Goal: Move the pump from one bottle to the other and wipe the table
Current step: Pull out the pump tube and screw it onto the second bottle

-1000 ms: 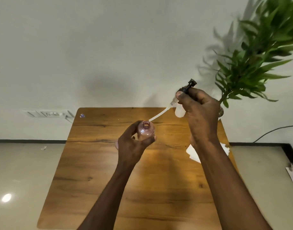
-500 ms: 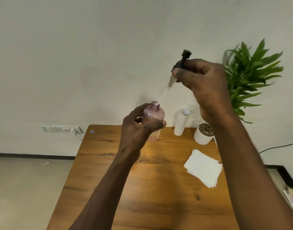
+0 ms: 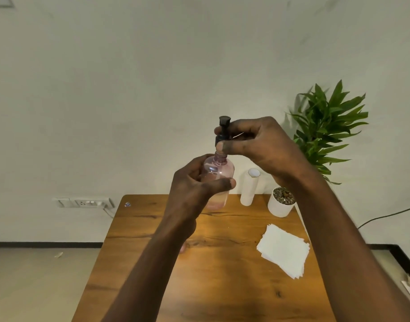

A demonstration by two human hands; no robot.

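A wall socket [image 3: 83, 202] sits low on the pale wall, left of the wooden table [image 3: 213, 282]. Above the table's far edge, the left hand [image 3: 194, 189] wraps its fingers closed around a pink bottle [image 3: 219, 173], held upright in the air. The right hand [image 3: 255, 145] pinches the black pump [image 3: 223, 130] at the bottle's neck. Farther right a white bottle [image 3: 249, 187] stands open, near a potted plant [image 3: 324, 135], with a stack of white napkins [image 3: 284, 251] lying closer.
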